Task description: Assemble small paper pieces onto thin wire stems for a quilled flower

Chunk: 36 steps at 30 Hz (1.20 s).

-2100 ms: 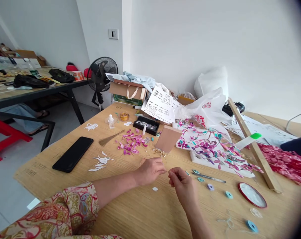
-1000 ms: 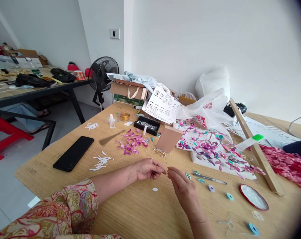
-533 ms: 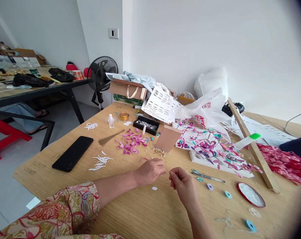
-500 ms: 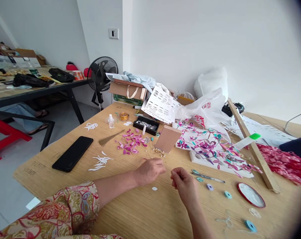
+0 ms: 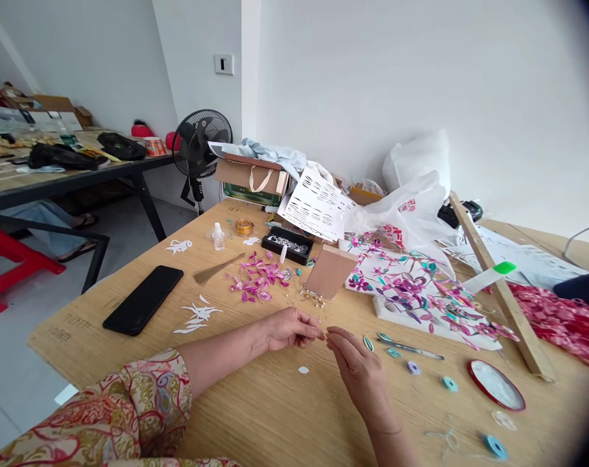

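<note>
My left hand [image 5: 292,329] is pinched, thumb against fingertips, over the middle of the wooden table. Close by, its fingertips almost meeting the left ones, my right hand [image 5: 357,364] has its fingers pressed together. Whatever sits between the fingertips is too small to make out. A small teal leaf-shaped piece [image 5: 368,343] lies just right of my right hand, with another teal piece [image 5: 394,353] and a slim pen-like tool [image 5: 416,350] beyond it. Below the hands is a white oval piece [image 5: 303,370]. Small beads [image 5: 318,301] lie behind the hands by an upright wooden block [image 5: 330,272].
Pink petals [image 5: 258,277], white slivers [image 5: 197,316] and a black phone [image 5: 143,300] lie to the left. On the right are pink-and-teal flower sprays [image 5: 416,288], a wooden bar [image 5: 501,285], thread spools [image 5: 449,384] and a red-rimmed round dish [image 5: 496,384]. A fan [image 5: 202,146] stands behind.
My right hand has turned, its fingers now reaching towards my left fingertips. My left hand has rolled so its thumb and curled fingers show. A teal leaf-shaped piece now shows beside my right hand.
</note>
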### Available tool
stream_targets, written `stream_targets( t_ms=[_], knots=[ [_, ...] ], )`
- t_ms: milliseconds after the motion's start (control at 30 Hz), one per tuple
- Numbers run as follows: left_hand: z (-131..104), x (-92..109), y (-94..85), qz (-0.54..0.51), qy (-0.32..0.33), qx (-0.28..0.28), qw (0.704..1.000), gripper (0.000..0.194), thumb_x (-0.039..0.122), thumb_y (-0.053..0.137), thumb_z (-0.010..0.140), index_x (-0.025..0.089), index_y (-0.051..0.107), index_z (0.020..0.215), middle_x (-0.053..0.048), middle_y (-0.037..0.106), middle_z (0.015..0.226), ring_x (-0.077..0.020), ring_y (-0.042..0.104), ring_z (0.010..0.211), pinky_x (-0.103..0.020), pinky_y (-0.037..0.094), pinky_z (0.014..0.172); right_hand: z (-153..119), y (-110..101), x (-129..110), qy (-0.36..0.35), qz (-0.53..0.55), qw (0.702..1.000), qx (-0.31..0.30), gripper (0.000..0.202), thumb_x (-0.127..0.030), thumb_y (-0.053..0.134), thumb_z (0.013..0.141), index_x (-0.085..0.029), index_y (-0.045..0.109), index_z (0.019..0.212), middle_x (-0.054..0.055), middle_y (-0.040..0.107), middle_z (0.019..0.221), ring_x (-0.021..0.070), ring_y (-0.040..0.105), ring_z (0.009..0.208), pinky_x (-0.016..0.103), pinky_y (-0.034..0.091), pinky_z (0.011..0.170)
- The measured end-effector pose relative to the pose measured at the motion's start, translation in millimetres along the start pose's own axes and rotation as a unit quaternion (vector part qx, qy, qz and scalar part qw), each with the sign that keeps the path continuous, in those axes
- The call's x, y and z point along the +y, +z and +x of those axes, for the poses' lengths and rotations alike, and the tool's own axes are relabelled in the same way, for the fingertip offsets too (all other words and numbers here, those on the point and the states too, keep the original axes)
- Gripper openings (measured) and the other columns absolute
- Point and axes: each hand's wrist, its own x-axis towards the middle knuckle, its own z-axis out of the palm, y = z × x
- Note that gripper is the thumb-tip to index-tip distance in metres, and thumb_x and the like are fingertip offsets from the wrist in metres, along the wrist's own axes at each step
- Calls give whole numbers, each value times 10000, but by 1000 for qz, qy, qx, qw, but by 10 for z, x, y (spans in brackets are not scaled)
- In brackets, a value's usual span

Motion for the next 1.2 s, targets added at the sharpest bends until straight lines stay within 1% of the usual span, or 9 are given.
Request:
stream_targets(
  t_ms=[233, 300, 400, 467, 533, 633, 733, 933, 1200],
  knots=[
    [-2, -23, 54, 184, 87, 46, 978, 153, 259, 624, 661, 109, 596, 646, 32, 480, 555, -59, 396, 518, -202, 297, 515, 31, -36, -57, 138, 68, 988, 6, 168, -220, 411, 804, -194, 558, 727, 12, 612, 608, 129, 577, 552, 216, 425, 518],
    [-17, -28, 78, 358, 179, 71, 914, 134, 233, 561, 727, 120, 602, 669, 9, 502, 624, -83, 435, 599, -214, 335, 582, 45, -7, -71, 238, 115, 964, -11, 157, -276, 449, 777, -195, 540, 677, -11, 575, 515, 129, 550, 477, 219, 408, 475],
    [-42, -38, 104, 591, 290, 62, 750, 205, 187, 439, 808, 129, 601, 697, -32, 519, 720, -121, 466, 727, -234, 349, 675, 44, 50, -31, 321, 174, 931, -29, 201, -327, 449, 764, -195, 510, 624, -26, 540, 443, 125, 522, 403, 211, 394, 405],
    [-40, -43, 110, 625, 310, 61, 714, 219, 167, 414, 817, 131, 601, 708, -39, 519, 732, -123, 472, 735, -230, 352, 676, 30, 59, 24, 332, 178, 926, -21, 226, -343, 434, 768, -194, 501, 612, -30, 528, 419, 120, 503, 366, 207, 385, 371],
    [-20, -42, 109, 558, 292, 95, 771, 163, 157, 478, 780, 129, 607, 683, -24, 521, 704, -108, 479, 700, -214, 354, 656, 11, 26, 70, 348, 169, 922, -2, 231, -356, 428, 774, -191, 506, 633, -30, 525, 416, 119, 497, 359, 210, 386, 370],
    [17, -24, 90, 339, 189, 140, 911, 102, 171, 579, 694, 115, 600, 612, 8, 518, 624, -76, 451, 589, -203, 340, 584, -9, -65, 71, 337, 119, 932, 61, 200, -358, 452, 779, -187, 537, 722, -18, 552, 475, 123, 524, 409, 223, 411, 427],
    [28, -8, 48, 122, 71, 99, 985, 158, 256, 635, 634, 103, 599, 616, 19, 523, 583, -51, 392, 493, -202, 291, 508, -5, -106, 5, 200, 65, 973, 98, 149, -303, 485, 786, -197, 559, 860, 45, 630, 758, 129, 581, 553, 237, 452, 514],
    [12, -1, -10, -4, 3, -6, 1000, 231, 281, 710, 539, 100, 619, 650, 35, 494, 510, -38, 379, 452, -204, 228, 475, 0, -17, -22, 13, 21, 1000, 9, 214, -155, 403, 839, -211, 529, 1003, 64, 605, 981, 140, 585, 859, 228, 462, 705],
    [-3, -11, 50, 133, 57, 33, 989, 196, 294, 647, 622, 103, 605, 642, 32, 473, 533, -56, 385, 505, -199, 278, 499, 36, -38, -52, 148, 66, 987, -17, 189, -232, 376, 805, -198, 543, 723, 25, 600, 637, 138, 571, 596, 231, 426, 557]
  ],
)
